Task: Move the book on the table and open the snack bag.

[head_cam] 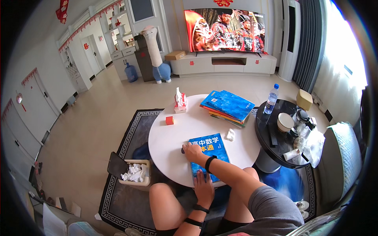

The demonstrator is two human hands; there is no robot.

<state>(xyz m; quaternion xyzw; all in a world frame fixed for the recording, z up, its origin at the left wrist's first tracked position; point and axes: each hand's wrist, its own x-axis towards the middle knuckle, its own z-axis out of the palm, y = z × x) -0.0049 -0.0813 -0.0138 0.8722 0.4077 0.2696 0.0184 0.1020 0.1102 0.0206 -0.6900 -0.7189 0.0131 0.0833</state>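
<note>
A blue paperback book with large printed writing on its cover lies shut near the front of the round white table. My right hand reaches across to the book's upper left edge, fingers bent. A small dark object, too small to name, shows at its fingertips just beyond that edge. Flat on the lower part of the cover rests my left hand, fingers spread and holding nothing. Farther back stands a pile of books, blue ones on top. A crumpled white tissue lies right of the book.
A tissue box and a small red box share the white table. To the right, a black side table bears a water bottle, a bowl and a plastic bag. An open bin of tissues is at left.
</note>
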